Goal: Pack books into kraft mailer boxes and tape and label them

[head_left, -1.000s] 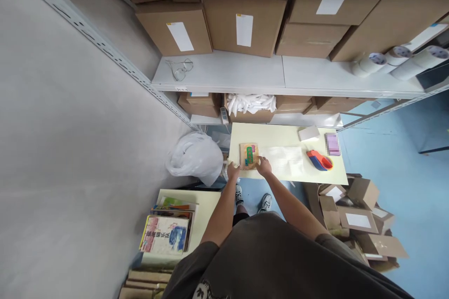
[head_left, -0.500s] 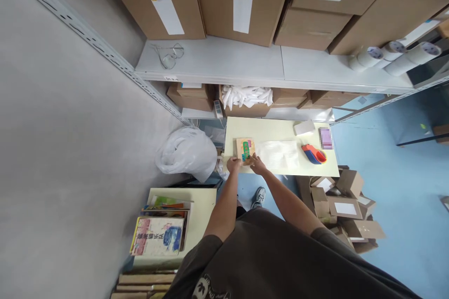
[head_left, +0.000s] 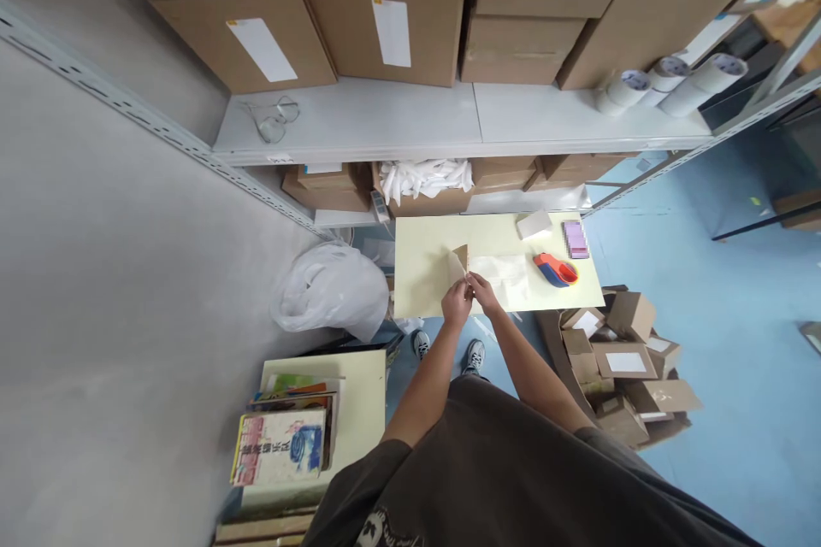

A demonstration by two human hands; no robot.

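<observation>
Near the front edge of the pale yellow table (head_left: 420,239), a small book (head_left: 457,265) is tilted up, showing pale and brown faces. My left hand (head_left: 457,302) is closed on its lower edge. The fingers of my right hand (head_left: 483,292) pinch the same book at its right side, close against the left hand; the fingertips partly cover each other. To the right lies a white sheet, perhaps a flat bag (head_left: 506,278). Beyond it sit a red-and-blue tool (head_left: 555,271), a white box (head_left: 534,225) and a purple block (head_left: 575,239).
A shelf (head_left: 359,115) with cardboard boxes, glasses (head_left: 274,124) and tape rolls (head_left: 625,92) rises behind the table. A white plastic bag (head_left: 333,291) stands left. Several books (head_left: 282,444) lie on a lower-left table. Cardboard boxes (head_left: 625,359) are heaped at right.
The book lay flat with its colourful cover up; now it is tilted up. My hands have come together at its lower right. The whole view has shifted somewhat.
</observation>
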